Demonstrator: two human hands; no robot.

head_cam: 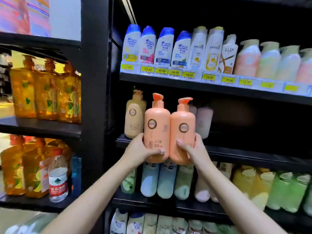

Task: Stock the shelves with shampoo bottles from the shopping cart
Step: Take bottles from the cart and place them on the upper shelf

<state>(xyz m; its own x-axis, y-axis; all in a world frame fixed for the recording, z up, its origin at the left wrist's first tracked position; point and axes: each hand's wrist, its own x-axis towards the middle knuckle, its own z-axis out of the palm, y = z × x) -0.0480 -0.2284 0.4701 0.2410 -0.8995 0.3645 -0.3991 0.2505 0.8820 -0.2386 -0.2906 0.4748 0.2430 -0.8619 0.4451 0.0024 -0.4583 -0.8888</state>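
Two orange bottles going onto the half-stocked middle shelf

The left hand (140, 150) is clamped round one orange pump bottle (157, 127), the right hand (194, 149) round the other orange bottle (183, 132), both at frame centre, touching, before the middle shelf (253, 156); a beige bottle (135, 115) and pale bottle (204, 120) already stand there, with dark space rightward seemingly unfilled; the cart is out of view.

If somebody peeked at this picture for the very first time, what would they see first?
Two bright orange pump bottles, the left orange bottle and the right orange bottle, held up side by side in the middle, in front of the dark middle shelf. The left hand grips one and the right hand grips the other. Next, the yellow price tags under the white bottles above.
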